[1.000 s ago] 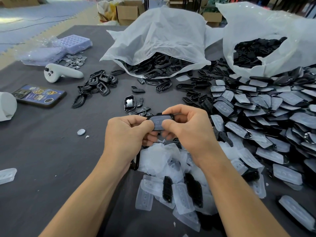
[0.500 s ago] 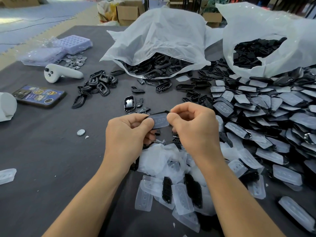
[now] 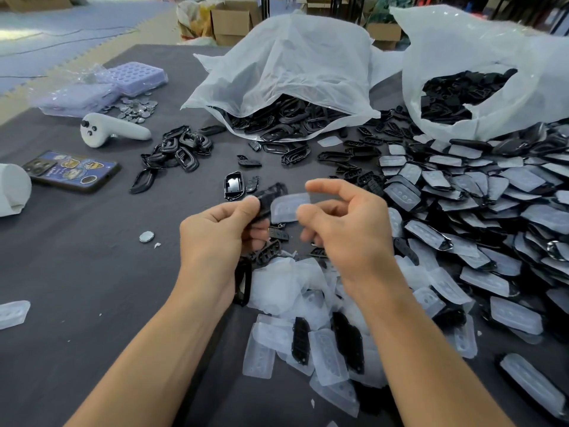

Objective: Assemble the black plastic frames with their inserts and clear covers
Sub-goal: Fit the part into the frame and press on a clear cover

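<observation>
Holding the black frame [image 3: 267, 199] pinched in the grip of the left hand [image 3: 215, 238] above the loose cover pile [image 3: 295, 297], with the clear cover [image 3: 288, 207] jutting toward the blurred right hand [image 3: 348, 232], whose grip cannot be determined, risks an unseated cover dropping off.

The right hand [image 3: 341, 223] is smeared with blur, and I can't tell whether its thumb touches the clear cover [image 3: 288, 204], whose right end sits behind that thumb. The black frame [image 3: 272, 194] is blurred too, its near end buried under the thumb of the left hand [image 3: 215, 238]. A white roll [image 3: 14, 191] is cut off at the left edge. The far bag [image 3: 286, 66] hides most of its black parts, and the right bag [image 3: 492, 57] runs out of view. The print on the phone [image 3: 72, 171] is too small to read
</observation>
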The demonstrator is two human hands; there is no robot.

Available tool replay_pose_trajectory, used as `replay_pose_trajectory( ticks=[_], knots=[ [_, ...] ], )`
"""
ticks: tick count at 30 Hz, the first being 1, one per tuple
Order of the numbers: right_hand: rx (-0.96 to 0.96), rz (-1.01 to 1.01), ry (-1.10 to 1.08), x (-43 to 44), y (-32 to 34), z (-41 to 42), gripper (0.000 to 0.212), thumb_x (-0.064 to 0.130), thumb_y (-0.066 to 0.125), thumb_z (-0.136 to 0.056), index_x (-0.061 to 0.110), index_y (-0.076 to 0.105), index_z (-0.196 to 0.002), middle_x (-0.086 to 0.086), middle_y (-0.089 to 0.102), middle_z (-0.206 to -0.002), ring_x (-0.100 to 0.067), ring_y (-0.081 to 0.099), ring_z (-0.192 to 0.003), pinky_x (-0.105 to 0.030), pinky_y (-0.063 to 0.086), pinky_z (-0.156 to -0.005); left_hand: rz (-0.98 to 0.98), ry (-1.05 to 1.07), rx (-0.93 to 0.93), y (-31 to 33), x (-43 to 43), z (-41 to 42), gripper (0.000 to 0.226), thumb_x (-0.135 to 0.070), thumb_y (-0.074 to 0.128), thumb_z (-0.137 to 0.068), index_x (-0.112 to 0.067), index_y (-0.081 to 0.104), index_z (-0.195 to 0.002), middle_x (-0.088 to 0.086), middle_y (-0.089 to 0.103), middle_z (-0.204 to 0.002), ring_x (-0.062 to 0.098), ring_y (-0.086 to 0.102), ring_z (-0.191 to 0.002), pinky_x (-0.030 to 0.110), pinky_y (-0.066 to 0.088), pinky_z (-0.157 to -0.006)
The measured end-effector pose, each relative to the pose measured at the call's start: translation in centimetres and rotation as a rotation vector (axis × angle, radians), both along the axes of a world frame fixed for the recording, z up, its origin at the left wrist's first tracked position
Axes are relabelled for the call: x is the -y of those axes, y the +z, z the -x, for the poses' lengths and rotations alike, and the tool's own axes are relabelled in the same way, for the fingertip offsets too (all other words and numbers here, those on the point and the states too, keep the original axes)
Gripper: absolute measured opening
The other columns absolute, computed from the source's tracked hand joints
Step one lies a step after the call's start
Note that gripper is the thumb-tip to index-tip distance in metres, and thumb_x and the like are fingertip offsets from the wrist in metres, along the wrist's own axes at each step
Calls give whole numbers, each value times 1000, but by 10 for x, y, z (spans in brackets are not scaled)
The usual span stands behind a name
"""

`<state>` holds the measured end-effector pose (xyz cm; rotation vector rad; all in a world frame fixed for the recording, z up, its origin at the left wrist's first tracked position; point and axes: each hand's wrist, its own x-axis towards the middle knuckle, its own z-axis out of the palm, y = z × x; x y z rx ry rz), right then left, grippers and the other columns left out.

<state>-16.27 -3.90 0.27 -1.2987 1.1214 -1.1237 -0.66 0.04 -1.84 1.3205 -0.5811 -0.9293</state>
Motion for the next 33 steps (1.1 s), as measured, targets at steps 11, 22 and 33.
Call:
replay_pose_trajectory(
  ticks=[11,22,33],
  knots=[
    [-696,347,10,1,0,8,10,22,81,-81,29,82,-87,13,74,-80,2,63,-68,-16,51,-66,29,106,64,3,2,-19,25,-13,77,-94,-14,78,-69,7,72,-61,12,61,-46,21,52,-47],
    [-792,178,397,-13,-3,-10,18,15,82,-79,28,72,-69,16,60,-57,7,54,-47,-7,35,-45,7,15,201,1,0,-14,14,-12,77,-93,-12,77,-79,5,73,-61,11,63,-48,20,51,-48],
    [-175,-48,273,-1,3,5,21,-2,69,-87,13,66,-73,-8,65,-65,-17,56,-52,-22,44,-50,-56,-112,178,-5,-3,3,23,-18,71,-98,-18,76,-75,13,75,-66,19,64,-46,24,50,-44]
  ],
)
